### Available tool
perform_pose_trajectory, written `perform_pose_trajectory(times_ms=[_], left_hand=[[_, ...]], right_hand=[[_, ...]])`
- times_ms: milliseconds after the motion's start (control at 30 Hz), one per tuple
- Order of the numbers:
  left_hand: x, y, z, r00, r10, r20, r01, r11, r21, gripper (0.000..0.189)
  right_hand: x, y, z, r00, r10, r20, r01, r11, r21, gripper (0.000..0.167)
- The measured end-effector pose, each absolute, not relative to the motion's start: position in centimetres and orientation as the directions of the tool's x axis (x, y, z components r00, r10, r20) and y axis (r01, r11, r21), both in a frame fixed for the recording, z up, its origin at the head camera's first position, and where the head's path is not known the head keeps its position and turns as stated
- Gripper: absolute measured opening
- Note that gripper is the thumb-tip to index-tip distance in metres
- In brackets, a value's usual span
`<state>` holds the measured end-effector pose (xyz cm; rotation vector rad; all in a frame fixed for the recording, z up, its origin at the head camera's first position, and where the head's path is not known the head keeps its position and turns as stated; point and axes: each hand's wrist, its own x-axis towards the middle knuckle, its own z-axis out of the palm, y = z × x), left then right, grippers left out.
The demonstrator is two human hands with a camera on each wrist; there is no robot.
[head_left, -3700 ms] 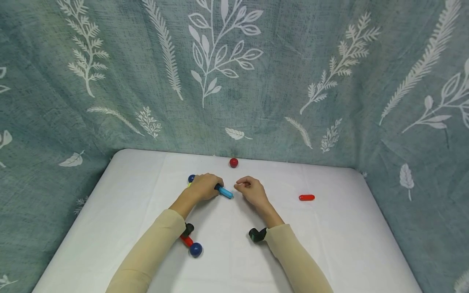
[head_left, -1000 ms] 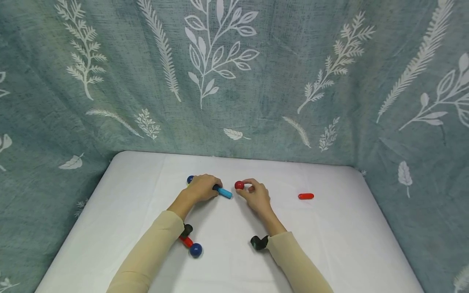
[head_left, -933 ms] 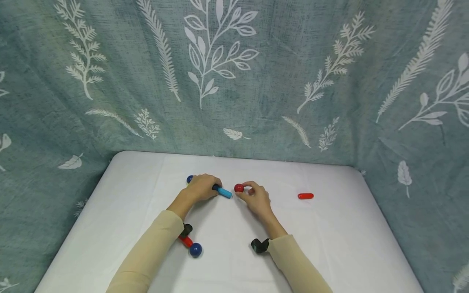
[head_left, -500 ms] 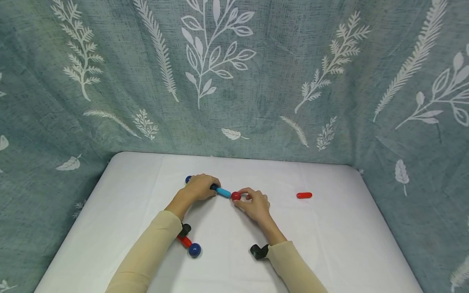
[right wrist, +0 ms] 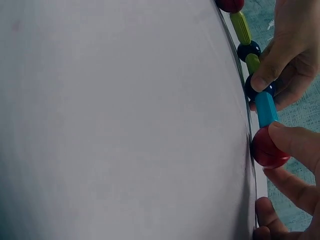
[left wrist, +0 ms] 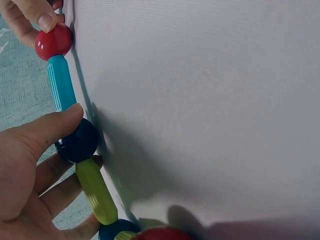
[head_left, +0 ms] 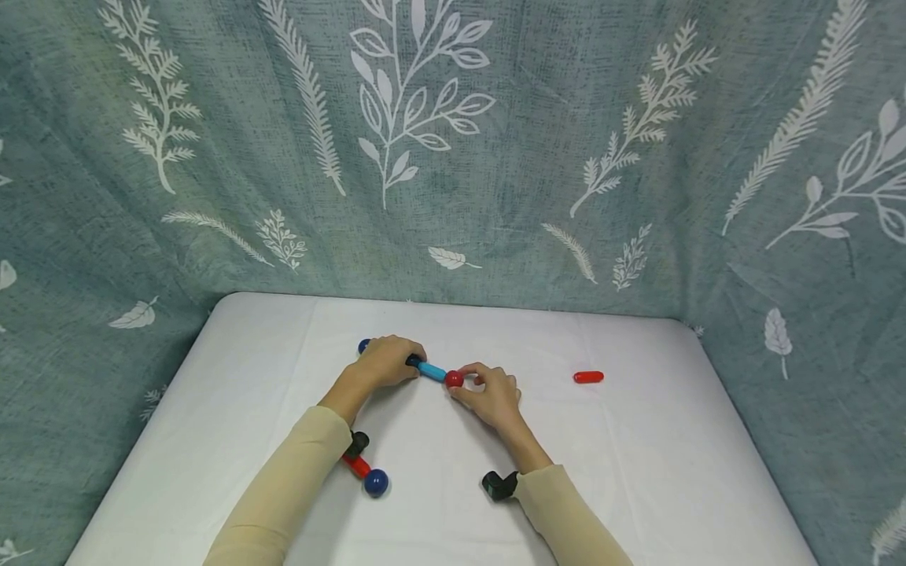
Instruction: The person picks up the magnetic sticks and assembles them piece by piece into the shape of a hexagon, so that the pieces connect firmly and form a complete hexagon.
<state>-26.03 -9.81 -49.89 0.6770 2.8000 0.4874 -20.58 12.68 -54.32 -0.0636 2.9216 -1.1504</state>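
Note:
A chain of toy balls and rods lies between the hands. My left hand (head_left: 386,362) pinches a dark blue ball (left wrist: 79,142) in it, thumb on top. From that ball a light blue rod (head_left: 432,372) runs to a glossy red ball (head_left: 454,379), which the thumb and fingertips of my right hand (head_left: 491,395) pinch. The red ball meets the rod's end. On the other side, a yellow-green rod (left wrist: 97,192) leads to a second dark blue ball (right wrist: 248,50); past it come another yellow-green rod (right wrist: 241,28) and red ball (right wrist: 231,4). My left hand hides much of this in the head view.
A loose red rod (head_left: 588,377) lies to the right on the white-covered table (head_left: 658,456). Near my left sleeve, another red rod (head_left: 357,466) adjoins a dark blue ball (head_left: 376,483), partly under the forearm. A green leaf-patterned curtain (head_left: 510,236) stands behind the table.
My right hand has taken the red ball from near the table's far edge and brought it toward me, against the light blue rod's free end. My left hand has stayed nearly still.

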Motion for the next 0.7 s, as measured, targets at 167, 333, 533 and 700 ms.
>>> perform_pose_trajectory(times_ms=[167,333,533,700], left_hand=[[-26.0,-9.8,-49.8,-0.871,0.469,-0.149,0.392,0.844,0.367,0.023],[-25.9,-9.9,-49.9,-0.871,0.474,-0.133,0.399,0.838,0.372,0.023],[-25.9,-9.8,-49.8,-0.872,0.473,-0.131,0.397,0.837,0.377,0.022],[-25.9,-9.6,-49.9,-0.875,0.465,-0.139,0.382,0.837,0.392,0.022]], right_hand=[[-20.2,13.6,-53.4,-0.997,-0.080,0.005,-0.061,0.719,-0.692,0.038],[-19.5,15.8,-52.6,-0.996,-0.080,0.027,-0.076,0.715,-0.695,0.035],[-18.7,18.4,-51.8,-0.998,-0.055,0.032,-0.061,0.694,-0.718,0.033],[-18.3,20.6,-51.3,-0.998,-0.033,0.049,-0.059,0.687,-0.724,0.032]])
